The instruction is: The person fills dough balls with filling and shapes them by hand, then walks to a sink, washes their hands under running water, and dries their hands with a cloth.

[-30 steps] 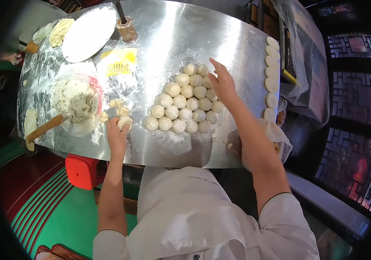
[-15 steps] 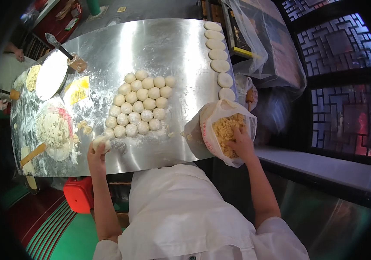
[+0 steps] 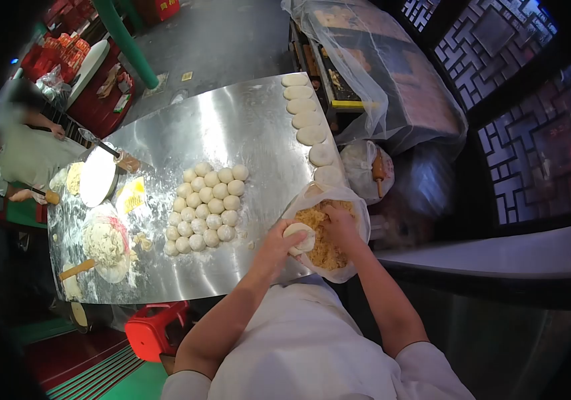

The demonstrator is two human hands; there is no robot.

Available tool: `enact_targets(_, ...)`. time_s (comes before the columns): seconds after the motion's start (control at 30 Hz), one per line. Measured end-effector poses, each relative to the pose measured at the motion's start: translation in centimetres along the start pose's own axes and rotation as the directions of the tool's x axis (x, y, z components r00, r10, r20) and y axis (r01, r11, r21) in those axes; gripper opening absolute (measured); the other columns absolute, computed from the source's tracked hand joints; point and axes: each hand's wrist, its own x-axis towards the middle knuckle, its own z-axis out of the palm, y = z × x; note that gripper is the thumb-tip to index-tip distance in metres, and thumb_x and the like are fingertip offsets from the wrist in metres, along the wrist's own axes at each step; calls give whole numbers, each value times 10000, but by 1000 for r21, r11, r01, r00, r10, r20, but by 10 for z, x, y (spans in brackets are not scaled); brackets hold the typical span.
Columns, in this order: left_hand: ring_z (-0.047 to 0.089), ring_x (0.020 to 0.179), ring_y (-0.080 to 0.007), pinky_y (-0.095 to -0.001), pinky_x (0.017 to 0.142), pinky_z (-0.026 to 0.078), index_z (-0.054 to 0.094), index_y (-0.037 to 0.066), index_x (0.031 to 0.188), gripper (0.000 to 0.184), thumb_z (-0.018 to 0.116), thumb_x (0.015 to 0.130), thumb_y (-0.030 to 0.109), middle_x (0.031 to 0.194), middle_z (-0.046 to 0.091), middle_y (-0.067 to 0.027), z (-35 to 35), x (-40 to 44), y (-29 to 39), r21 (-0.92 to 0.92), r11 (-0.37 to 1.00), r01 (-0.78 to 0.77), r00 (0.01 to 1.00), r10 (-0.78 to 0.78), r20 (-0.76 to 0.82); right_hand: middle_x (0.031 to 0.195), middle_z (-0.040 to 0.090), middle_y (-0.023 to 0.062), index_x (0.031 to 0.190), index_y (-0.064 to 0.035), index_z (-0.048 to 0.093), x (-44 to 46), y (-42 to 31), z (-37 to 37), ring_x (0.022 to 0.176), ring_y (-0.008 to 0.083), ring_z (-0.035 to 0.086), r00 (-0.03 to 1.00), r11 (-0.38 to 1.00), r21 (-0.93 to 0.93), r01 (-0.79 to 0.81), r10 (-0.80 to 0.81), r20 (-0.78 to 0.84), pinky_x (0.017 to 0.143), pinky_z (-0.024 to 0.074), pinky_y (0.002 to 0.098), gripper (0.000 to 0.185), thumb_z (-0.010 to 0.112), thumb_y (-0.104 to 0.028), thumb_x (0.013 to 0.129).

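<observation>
Dough (image 3: 301,237) in left hand (image 3: 275,245), right hand (image 3: 341,225) in crumbly mixture (image 3: 326,256)

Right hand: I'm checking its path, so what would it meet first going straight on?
The right hand would probably meet the crumbly yellow mix in the plastic bag first, though depth is unclear.

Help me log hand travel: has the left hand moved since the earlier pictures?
Yes: judged against the steel table, the left hand has moved to the person's right, from left of the dough balls across to the bag of filling.
</observation>
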Motion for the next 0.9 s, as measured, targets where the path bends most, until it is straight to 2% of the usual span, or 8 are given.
enact_targets(0.13,599,987,-148,-278,799,497,518,21,1258,427,647,920,248,1150,608,-83,23,22,-11,124,990,-72,992,84,-94,911,591,171,979,-9,597,-17,-31,-55,851,351,597,997,952,303,-45,64,-53,753,473,395,247,684,-33,749)
enact_targets(0.3,578,1012,-142,-296,883,480,514,21,1264,432,635,923,256,1136,593,-76,35,55,-30,293,947,-130,991,127,31,942,582,146,1000,-16,590,-27,-32,-38,822,331,590,970,942,270,199,-151,-189,721,475,380,273,705,-41,753)
enact_targets(0.37,598,961,-137,-293,821,514,519,25,1260,414,646,899,182,1105,602,-79,41,56,-33,536,839,-92,966,206,-156,963,579,143,1012,-20,585,-34,-33,-34,828,331,588,972,939,280,201,-155,-178,719,478,379,283,707,-46,759)
enact_targets(0.43,609,922,-136,-278,750,523,526,29,1247,401,650,884,146,1078,611,-82,31,56,-37,484,862,-150,950,261,-172,966,558,157,1032,-27,580,-32,-40,-44,876,353,581,996,758,652,-3,59,-64,744,486,428,277,671,-40,770)
enact_targets(0.53,624,851,-138,-252,621,518,538,32,1226,383,652,864,89,1029,627,-85,29,45,-37,362,912,-192,932,285,-223,995,561,152,1027,-45,592,-25,-14,-21,912,328,594,990,979,167,112,-96,-101,768,498,435,265,671,-80,776)
enact_targets(0.63,632,822,-145,-244,561,503,544,28,1210,354,635,870,66,1003,637,-87,26,44,-35,270,940,-210,932,275,-235,948,569,128,994,-55,603,-23,-5,10,905,333,601,985,972,-159,173,-169,33,751,497,445,258,704,-118,765)
enact_targets(0.8,643,829,-156,-264,552,497,537,10,1212,316,590,907,74,1011,640,-81,21,36,-37,221,954,-201,945,248,-212,939,583,117,941,-62,592,-23,-6,-16,908,323,601,986,977,-151,149,-134,103,786,490,430,199,677,-138,778)
enact_targets(0.9,615,851,-126,-261,602,501,560,24,1201,295,591,930,135,1023,632,-49,26,35,-42,235,956,-178,929,242,-280,939,575,130,943,-50,580,-31,-13,-34,904,344,591,998,986,169,9,2,-67,784,481,430,185,666,-110,791)
